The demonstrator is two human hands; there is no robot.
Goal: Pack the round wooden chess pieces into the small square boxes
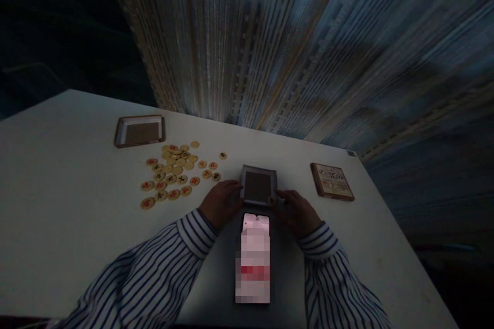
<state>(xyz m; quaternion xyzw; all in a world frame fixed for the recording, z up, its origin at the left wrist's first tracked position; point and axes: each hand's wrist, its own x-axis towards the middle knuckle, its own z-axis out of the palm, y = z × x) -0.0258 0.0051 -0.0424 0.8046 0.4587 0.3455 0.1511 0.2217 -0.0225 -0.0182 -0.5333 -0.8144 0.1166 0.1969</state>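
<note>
A small open box with pale walls and a dark floor lies in front of me. The fingers of my left hand are curled against its left wall. My right hand is at the lower right corner, fingertips pinched around a small round xiangqi piece in dim light. Left of the box, loose xiangqi pieces are spread out, several with red or black characters up and others plain side up. A smartphone with a lit screen lies between my forearms.
Toward the far left of the white table rests another shallow open tray, perhaps a box lid. A flat box with a printed cover is on the right. Behind the table's far edge hangs a striped curtain.
</note>
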